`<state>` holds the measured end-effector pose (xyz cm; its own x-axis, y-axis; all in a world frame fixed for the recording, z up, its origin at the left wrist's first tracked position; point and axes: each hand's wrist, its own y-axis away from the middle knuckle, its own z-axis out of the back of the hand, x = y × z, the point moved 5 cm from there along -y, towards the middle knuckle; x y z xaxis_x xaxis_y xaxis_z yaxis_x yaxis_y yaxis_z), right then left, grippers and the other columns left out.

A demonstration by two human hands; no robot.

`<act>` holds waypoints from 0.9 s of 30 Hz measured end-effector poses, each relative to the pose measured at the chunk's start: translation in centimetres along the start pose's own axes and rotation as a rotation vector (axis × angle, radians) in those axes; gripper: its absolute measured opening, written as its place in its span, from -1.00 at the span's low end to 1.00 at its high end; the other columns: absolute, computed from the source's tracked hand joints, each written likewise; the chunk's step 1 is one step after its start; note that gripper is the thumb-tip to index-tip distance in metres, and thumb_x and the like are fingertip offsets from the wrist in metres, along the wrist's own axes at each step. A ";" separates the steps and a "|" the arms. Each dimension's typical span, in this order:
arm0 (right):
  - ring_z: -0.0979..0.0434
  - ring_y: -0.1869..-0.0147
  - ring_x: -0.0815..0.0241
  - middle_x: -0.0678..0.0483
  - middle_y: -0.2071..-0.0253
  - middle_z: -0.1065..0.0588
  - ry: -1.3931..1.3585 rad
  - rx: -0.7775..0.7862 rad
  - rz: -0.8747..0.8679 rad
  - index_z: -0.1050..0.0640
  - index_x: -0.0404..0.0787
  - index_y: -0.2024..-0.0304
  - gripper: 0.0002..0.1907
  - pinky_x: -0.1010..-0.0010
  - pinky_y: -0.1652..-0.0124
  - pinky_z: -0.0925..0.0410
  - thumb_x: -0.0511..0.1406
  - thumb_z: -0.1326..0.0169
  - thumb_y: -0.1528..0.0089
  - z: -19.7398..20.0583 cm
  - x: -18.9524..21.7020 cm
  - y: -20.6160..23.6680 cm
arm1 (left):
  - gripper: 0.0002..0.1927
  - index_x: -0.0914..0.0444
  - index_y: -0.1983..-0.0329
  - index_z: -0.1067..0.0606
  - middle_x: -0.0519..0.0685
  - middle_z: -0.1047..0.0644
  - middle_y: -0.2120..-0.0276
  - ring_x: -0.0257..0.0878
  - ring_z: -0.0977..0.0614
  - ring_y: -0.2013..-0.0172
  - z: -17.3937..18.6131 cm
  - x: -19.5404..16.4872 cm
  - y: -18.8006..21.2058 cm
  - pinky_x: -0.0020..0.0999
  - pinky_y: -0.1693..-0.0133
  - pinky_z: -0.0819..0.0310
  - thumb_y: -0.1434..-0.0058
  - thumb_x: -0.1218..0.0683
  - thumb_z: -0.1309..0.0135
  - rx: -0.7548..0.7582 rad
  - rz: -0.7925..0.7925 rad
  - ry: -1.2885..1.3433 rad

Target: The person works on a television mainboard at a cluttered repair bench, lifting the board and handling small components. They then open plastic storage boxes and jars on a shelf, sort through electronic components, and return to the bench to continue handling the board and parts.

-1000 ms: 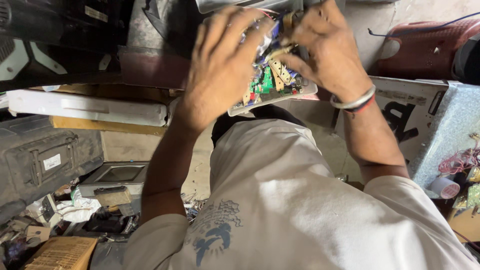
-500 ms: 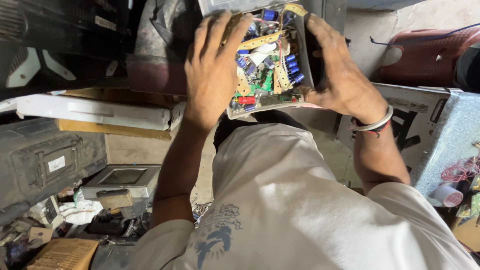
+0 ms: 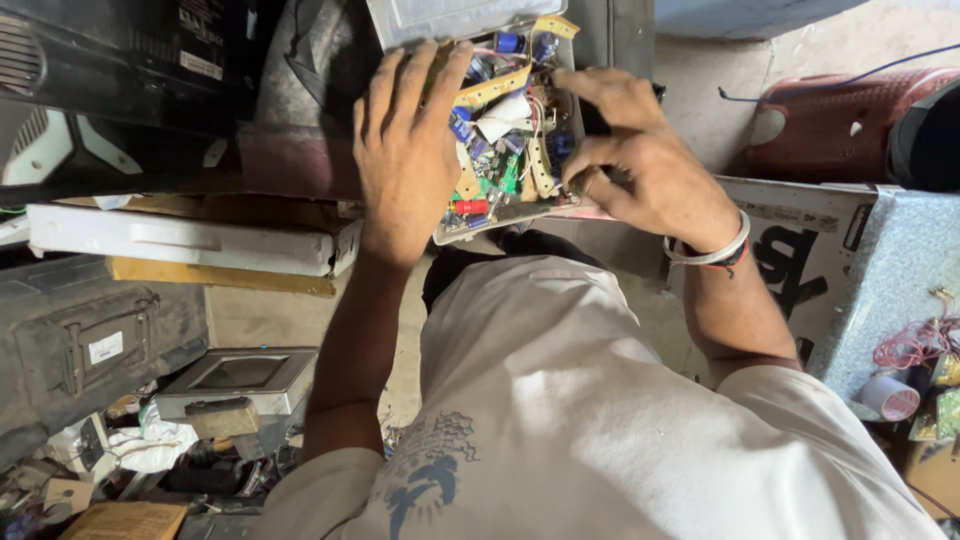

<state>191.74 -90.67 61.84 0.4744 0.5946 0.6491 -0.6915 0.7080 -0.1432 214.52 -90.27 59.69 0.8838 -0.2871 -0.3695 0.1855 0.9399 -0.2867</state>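
We see a clear plastic box [image 3: 505, 120] of small electronic parts at twelve o'clock in the view, held in front of the person's chest. The left hand [image 3: 405, 150] lies flat along the box's nine o'clock side, fingers spread and extended over the rim, steadying it. The right hand [image 3: 635, 160] is at the box's three o'clock side, fingers curled with thumb and forefinger pinched at the parts; we cannot tell whether they hold a piece. A white bangle [image 3: 712, 250] circles that wrist. A red drum [image 3: 830, 120] sits at two o'clock.
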 end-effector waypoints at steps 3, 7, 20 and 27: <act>-0.33 -0.50 -0.20 -0.15 -0.49 -0.31 -0.030 -0.187 -0.126 -0.52 -0.13 -0.12 -0.55 0.09 -0.48 -0.21 -0.48 -0.14 -0.17 0.5 -2.0 0.4 | -0.30 0.10 -0.40 -0.42 -0.03 -0.40 -0.33 0.00 -0.34 -0.36 1.0 -0.5 0.1 -0.02 -0.29 -0.25 -0.15 0.30 -0.14 0.027 -0.033 0.057; -0.45 -0.38 0.04 -0.13 -0.41 -0.37 -0.483 -0.347 -0.344 -0.21 -0.36 -0.46 -0.31 0.34 -0.28 -0.36 -0.50 -0.04 -0.28 -1.4 -7.0 -0.7 | -0.31 0.14 -0.32 -0.46 0.04 -0.40 -0.32 0.03 -0.34 -0.35 2.3 -1.7 1.3 0.01 -0.28 -0.19 -0.05 0.28 -0.14 0.155 -0.171 0.280; -0.53 -0.12 0.25 0.02 -0.10 -0.49 -1.176 -0.361 -0.376 -0.36 -0.40 -0.30 -0.36 0.50 -0.10 -0.39 -0.62 0.18 -0.12 -3.9 -10.0 -3.7 | -0.35 0.30 -0.38 -0.21 0.06 -0.48 -0.19 -0.20 -0.52 -0.17 0.1 4.5 5.7 -0.35 -0.07 -0.46 -0.26 0.14 -0.16 -0.197 0.475 0.929; -0.44 0.04 0.28 -0.01 0.07 -0.43 -0.923 -0.404 -0.346 -0.45 -0.35 -0.06 -0.68 0.49 0.02 -0.34 -0.60 0.08 -0.28 -3.9 -12.6 -0.4 | -0.55 0.35 -0.33 -0.42 0.09 -0.56 -0.17 -0.16 -0.58 -0.16 -7.2 6.0 6.3 -0.28 -0.17 -0.47 -0.43 0.07 0.03 -0.339 0.454 1.251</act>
<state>188.14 -96.96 50.76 -0.1033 -0.0617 0.9927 -0.2856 0.9579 0.0298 217.87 -87.43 49.28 -0.1683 -0.1130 -0.9792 -0.2864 0.9562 -0.0611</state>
